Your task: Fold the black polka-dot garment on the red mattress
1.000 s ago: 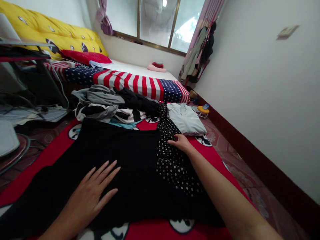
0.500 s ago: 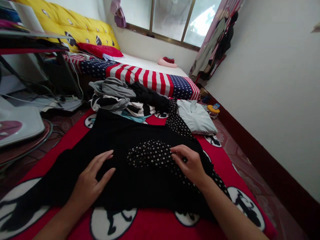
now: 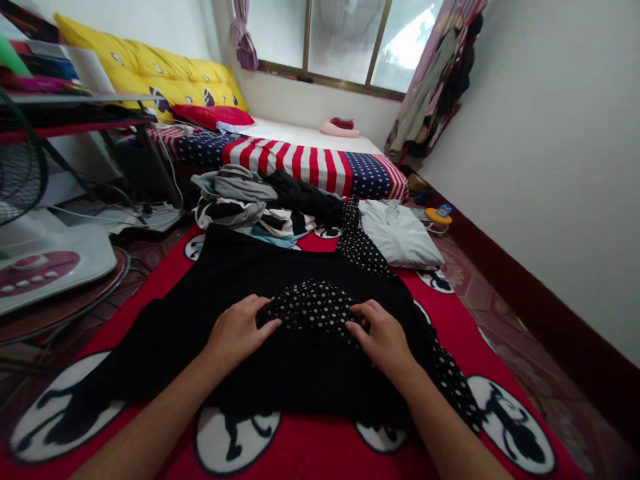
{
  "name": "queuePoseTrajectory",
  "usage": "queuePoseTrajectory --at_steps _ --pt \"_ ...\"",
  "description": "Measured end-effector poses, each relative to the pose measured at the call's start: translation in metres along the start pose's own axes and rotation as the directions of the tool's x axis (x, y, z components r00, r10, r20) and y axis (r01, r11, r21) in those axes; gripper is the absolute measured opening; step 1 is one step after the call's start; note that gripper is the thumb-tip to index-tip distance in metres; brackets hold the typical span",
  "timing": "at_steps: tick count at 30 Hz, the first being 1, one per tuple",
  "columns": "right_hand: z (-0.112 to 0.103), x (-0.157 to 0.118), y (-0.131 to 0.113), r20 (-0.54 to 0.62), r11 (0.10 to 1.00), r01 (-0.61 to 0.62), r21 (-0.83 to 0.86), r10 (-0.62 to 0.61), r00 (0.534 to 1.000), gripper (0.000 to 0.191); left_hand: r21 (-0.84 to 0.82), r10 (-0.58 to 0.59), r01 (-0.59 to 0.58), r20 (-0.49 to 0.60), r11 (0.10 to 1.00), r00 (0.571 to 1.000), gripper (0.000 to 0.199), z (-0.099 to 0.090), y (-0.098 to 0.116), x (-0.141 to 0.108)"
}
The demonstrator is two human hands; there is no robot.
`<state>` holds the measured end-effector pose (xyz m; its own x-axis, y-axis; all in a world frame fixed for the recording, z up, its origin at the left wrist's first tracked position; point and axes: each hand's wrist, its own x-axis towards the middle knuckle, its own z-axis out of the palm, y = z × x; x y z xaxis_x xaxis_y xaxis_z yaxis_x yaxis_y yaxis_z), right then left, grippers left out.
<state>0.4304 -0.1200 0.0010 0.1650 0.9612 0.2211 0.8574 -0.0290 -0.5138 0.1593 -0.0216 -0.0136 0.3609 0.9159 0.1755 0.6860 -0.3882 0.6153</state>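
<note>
A black garment (image 3: pixel 220 280) with white-dotted black parts lies spread on a red blanket (image 3: pixel 300 453). One dotted sleeve (image 3: pixel 367 253) runs up and to the right, and dotted fabric shows again at the garment's lower right. Across the middle sits a dotted section (image 3: pixel 313 303). At its left end, my left hand (image 3: pixel 240 330) has thumb and fingers closed on the cloth. My right hand (image 3: pixel 383 333) pinches the right end of the same section. The dotted cloth bulges slightly between both hands.
Behind the garment lie a heap of grey, striped and black clothes (image 3: pixel 235 183) and a folded pale jacket (image 3: pixel 400 233). A bed with a flag-patterned cover (image 3: pixel 300 160) stands farther back. At left are a fan (image 3: pixel 50 260) on a stool and a desk (image 3: pixel 80 107).
My left hand has moved right, from above the black cloth to the dotted section's left end, and closed on it. My right hand stays at the right end. The view has shifted slightly left.
</note>
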Motion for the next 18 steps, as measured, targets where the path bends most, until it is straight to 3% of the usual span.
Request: queuePoseTrajectory --at_steps 2,3,6,8,12,18 --pt "-0.003 0.013 -0.02 -0.053 0.996 0.09 -0.004 -0.09 0.995 0.018 -0.228 -0.098 0.091 -0.019 0.969 0.995 0.029 -0.002 0.008 0.02" --pt "-0.002 0.02 -0.03 -0.081 0.989 0.145 0.028 -0.142 0.986 0.022 -0.406 -0.158 0.142 -0.006 0.903 0.987 0.03 -0.003 0.012 0.03" --pt "0.013 0.042 -0.05 -0.145 0.952 0.229 0.205 -0.202 0.969 0.039 -0.792 -0.235 0.234 0.117 0.564 0.965 0.036 -0.006 0.029 0.059" --pt "0.031 0.054 -0.052 -0.182 0.921 0.18 0.347 -0.122 0.976 0.039 -0.866 -0.216 0.252 0.172 0.431 0.961 0.038 -0.002 0.039 0.072" --pt "0.058 0.064 -0.042 -0.224 0.83 0.049 0.555 0.093 0.97 0.014 -0.919 -0.201 0.285 0.235 0.274 0.951 0.032 0.017 0.041 0.08" --pt "0.06 0.058 -0.038 -0.257 0.795 0.057 0.604 0.127 0.958 0.021 -0.95 -0.196 0.291 0.265 0.117 0.944 0.032 0.039 0.031 0.074"
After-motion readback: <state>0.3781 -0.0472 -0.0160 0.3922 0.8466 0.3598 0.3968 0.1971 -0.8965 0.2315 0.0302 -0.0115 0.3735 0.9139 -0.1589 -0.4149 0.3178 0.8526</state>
